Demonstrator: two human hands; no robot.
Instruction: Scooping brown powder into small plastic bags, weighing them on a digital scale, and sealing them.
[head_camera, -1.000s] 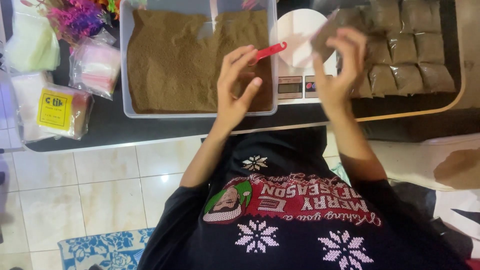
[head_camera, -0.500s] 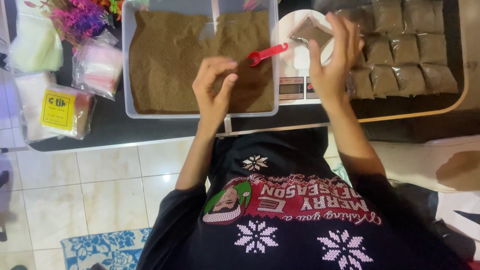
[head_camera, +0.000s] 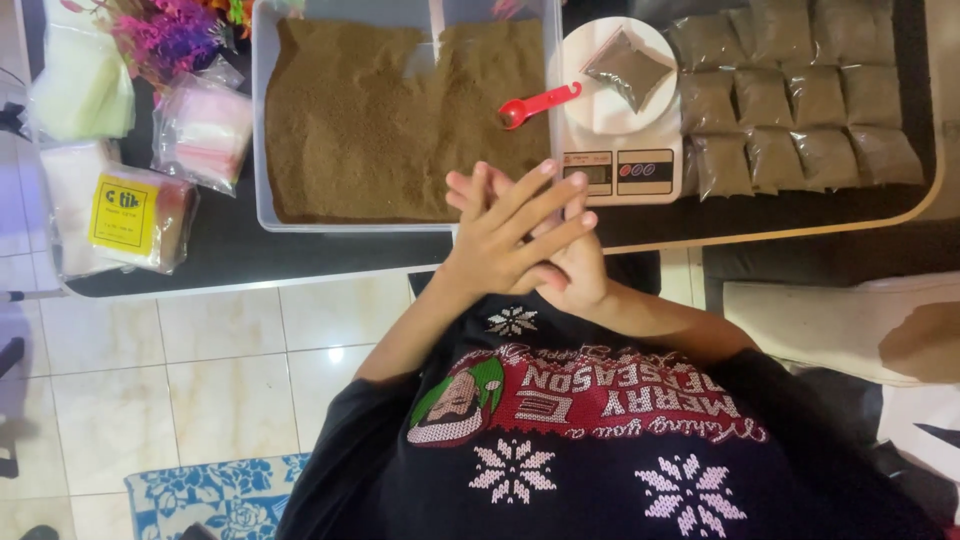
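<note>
Brown powder filled the clear plastic tray (head_camera: 262, 120) at the upper middle of the frame, its surface barely dug into, so plenty seemed left to portion out. A red scoop (head_camera: 535, 104) lay with its bowl on the powder and its handle reaching toward the white kitchen scale (head_camera: 615, 165) just to the right. On the scale's round plate sat one small filled packet (head_camera: 628, 66), apparently being weighed. At the upper right, rows of finished packets (head_camera: 800, 100) lay side by side on the dark table (head_camera: 330, 255). In the centre of the frame the left hand (head_camera: 505, 235) lay flat over the right hand (head_camera: 572, 270), palms pressed together, fingers spread and crossing, holding nothing. At the upper left waited stacks of empty plastic bags (head_camera: 205, 130), which I judged meant many more packets to fill.
</note>
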